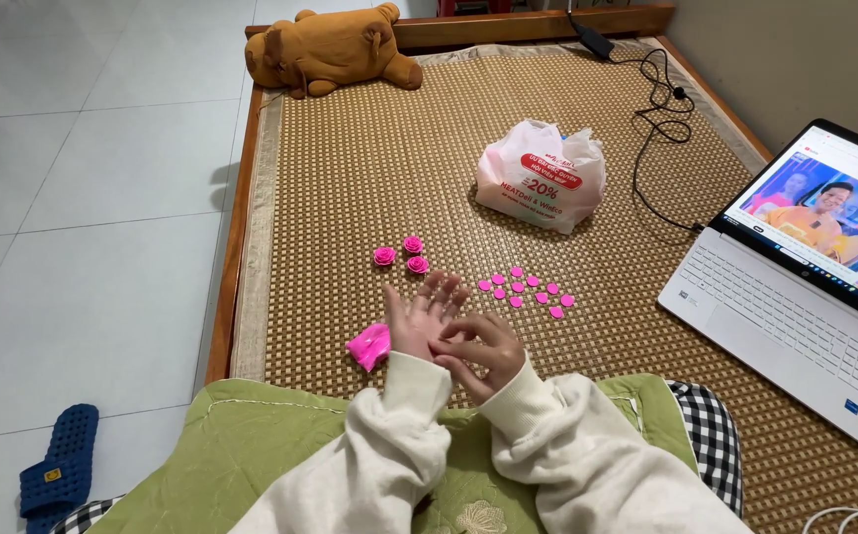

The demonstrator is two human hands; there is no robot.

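Seen from the head camera, both arms in cream sleeves reaching forward over a green quilted blanket (251, 445) to the woven mat (350, 168) of a low wooden bed. Left hand (419, 321) held flat and palm up, fingers (441, 292) spread and released, grasping nothing clearly visible. Right hand (483, 348) laid across the heel of that palm, fingers curled and pinched together against it; too small to tell whether any piece sits between the fingertips. Just left of the left hand, touching or nearly touching its edge, a crumpled bright pink scrap (369, 345) lying on the mat. Ahead of the hands, 3 pink roses (400, 255) clustered close together, glossy and tightly coiled. To their right, near the fingertips of the left hand, a scatter of small pink petal pieces (528, 290), flat, roundish, lying apart from one another in loose rows. Farther up the mat, a white plastic bag (541, 176) with red print, bunched and standing. At the head of the bed, a brown plush toy (335, 47) lying on its side. On the right, an open laptop (795, 297) with a lit screen, a black cable (658, 109) looping across the mat toward it. On the tiled floor at lower left, a blue slipper (58, 470).
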